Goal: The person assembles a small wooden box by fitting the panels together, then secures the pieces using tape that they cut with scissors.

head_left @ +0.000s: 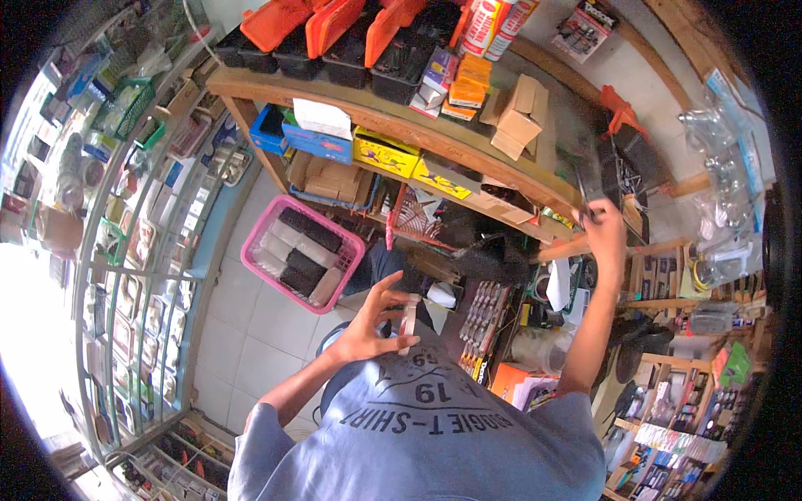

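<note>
1. Fingers (385, 285) of the left hand (365, 329) curve around a small, pale, seemingly see-through item (408, 324), gripping it between the thumb and the fingertips.
2. That item is held upright in front of the person's blue-grey T-shirt (434, 442), well apart from the worktop (451, 138).
3. On the other side, the right hand (608, 227) is raised at the right end of the wooden worktop, its fingers bent around a slim dark object (588, 214); what kind of object is too small to tell.
4. Black bins (394, 85) with orange lids stand on the worktop, with small orange boxes (469, 81) beside them and an upright cardboard box (522, 115) nearer the right hand.
5. Under the worktop's edge, blue boxes (317, 145) and yellow boxes (384, 155) sit in a row.
6. Lower left, a pink basket (274, 285) rests on the tiled floor (221, 351), holding black and whitish bundles.
7. Along the left runs a glass display case (200, 259) full of small goods.
</note>
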Motion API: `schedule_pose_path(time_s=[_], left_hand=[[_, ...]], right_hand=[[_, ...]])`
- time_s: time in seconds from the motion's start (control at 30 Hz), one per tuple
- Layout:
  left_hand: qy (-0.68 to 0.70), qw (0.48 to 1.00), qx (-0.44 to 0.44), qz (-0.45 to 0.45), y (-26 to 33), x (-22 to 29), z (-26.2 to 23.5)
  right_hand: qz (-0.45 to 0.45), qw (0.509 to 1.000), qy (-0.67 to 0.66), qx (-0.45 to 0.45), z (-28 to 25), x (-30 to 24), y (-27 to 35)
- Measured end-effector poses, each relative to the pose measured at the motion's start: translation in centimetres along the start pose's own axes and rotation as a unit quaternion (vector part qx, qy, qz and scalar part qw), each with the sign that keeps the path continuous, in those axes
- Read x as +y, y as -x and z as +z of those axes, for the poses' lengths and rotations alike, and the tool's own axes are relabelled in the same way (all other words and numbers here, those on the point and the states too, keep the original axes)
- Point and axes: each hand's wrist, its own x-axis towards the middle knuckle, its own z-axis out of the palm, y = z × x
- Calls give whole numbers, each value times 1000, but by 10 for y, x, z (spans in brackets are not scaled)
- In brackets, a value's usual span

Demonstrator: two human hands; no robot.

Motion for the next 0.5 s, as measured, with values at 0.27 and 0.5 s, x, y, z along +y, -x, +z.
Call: schedule_pose_path(time_s=[0.27,0.5], left_hand=[[109,992,-20,62,-28,40,6],[252,962,-63,87,-43,55,8]], right_hand=[[17,998,58,-6,10,-9,-50],[5,999,17,-28,24,16,-65]])
